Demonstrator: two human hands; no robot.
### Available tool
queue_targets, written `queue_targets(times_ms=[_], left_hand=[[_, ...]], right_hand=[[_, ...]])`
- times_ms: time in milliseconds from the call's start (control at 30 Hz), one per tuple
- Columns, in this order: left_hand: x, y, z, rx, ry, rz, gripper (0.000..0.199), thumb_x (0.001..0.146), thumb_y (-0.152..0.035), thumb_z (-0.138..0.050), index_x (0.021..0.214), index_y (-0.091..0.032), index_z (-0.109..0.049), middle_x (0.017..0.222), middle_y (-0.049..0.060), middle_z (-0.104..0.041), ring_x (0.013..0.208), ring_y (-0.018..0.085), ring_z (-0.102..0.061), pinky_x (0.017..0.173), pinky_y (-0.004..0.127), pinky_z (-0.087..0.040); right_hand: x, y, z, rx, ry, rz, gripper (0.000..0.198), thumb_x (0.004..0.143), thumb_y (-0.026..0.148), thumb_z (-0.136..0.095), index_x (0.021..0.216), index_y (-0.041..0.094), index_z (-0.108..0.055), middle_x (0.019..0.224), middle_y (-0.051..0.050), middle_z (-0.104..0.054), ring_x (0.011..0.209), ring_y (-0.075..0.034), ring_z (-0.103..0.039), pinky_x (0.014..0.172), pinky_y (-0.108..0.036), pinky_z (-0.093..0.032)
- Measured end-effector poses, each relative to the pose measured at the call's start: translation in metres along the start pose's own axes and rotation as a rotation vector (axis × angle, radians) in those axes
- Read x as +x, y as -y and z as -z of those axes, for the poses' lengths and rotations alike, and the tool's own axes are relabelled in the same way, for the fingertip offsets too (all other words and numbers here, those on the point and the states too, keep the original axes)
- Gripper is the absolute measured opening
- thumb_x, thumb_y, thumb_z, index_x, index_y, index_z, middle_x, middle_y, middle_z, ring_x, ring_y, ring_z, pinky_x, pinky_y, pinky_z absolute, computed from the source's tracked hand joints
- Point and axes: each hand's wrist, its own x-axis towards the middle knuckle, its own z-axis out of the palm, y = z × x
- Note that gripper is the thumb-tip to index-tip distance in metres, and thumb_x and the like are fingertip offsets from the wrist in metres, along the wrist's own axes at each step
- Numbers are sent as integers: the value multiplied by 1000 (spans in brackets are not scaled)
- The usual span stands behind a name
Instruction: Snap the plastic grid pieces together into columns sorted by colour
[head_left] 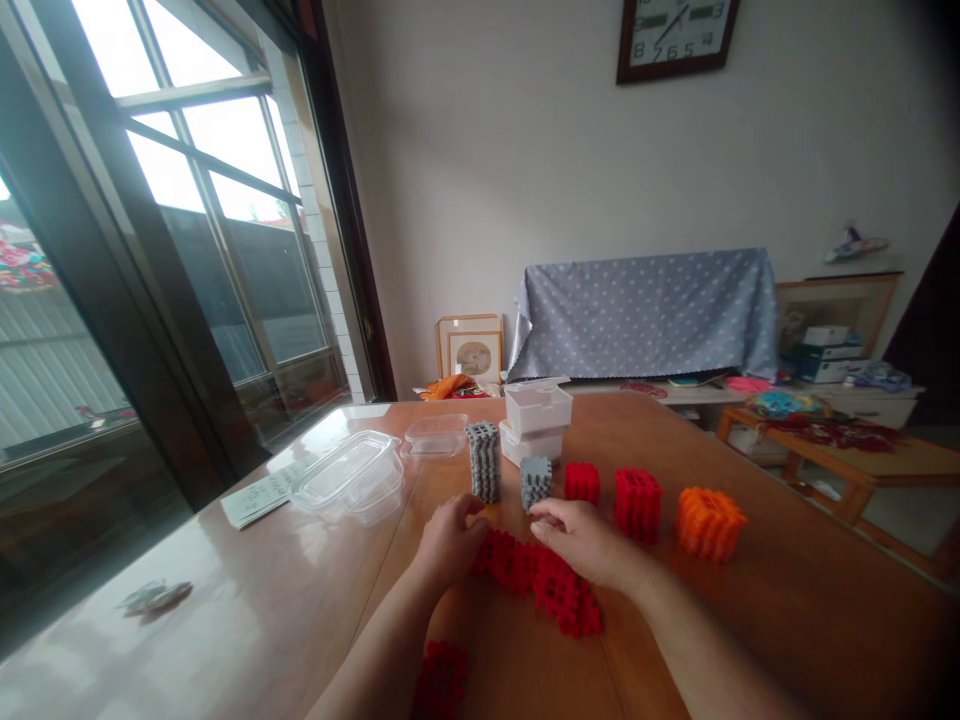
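A row of red interlocking plastic pieces lies on the table between my two hands, running toward the lower right. My left hand is at the row's far left end, fingers curved with a gap between thumb and forefinger. Just beyond it stands a tall grey stack of the same pieces. Over the row's right side, my right hand has its fingers loosely bent and apart, near a shorter grey stack. No piece shows in either hand. More red pieces lie beside my left forearm.
A small red stack, a taller red stack and an orange stack stand to the right. White boxes sit behind. Clear plastic containers, a printed sheet and a small plastic packet are on the left.
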Motion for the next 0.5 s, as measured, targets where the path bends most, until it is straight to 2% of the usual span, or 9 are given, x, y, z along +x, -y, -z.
queue_targets(times_ms=[133,267,400,500], left_hand=[[-10,-13,8,129,103,-62,35,77,-24,-67,111,-24,-72,115,9,-73,107,30,-65,89,36,-47],[-19,-23,21,244,264,-131,30,73,-21,-67,102,-27,-71,111,7,-71,104,31,-63,88,38,-47],[-22,-30,26,283,272,-140,39,72,-20,-65,109,-30,-70,118,7,-69,110,34,-61,94,43,-45],[-23,-34,24,281,274,-198,45,73,-20,-64,116,-31,-68,122,6,-68,117,34,-59,103,46,-42]], right_hand=[[-1,0,-2,-27,19,-24,35,92,35,-60,119,17,-74,101,-9,-80,92,-24,-73,82,-33,-53],[-1,-1,0,-45,26,-50,37,92,34,-60,123,17,-72,99,-8,-80,88,-23,-73,79,-32,-52],[-2,-7,5,-55,55,-56,38,91,31,-61,125,19,-71,97,-6,-80,89,-23,-73,79,-32,-53],[-5,-10,8,-73,85,-25,39,87,33,-66,124,20,-72,109,-8,-79,100,-25,-72,85,-32,-53]])
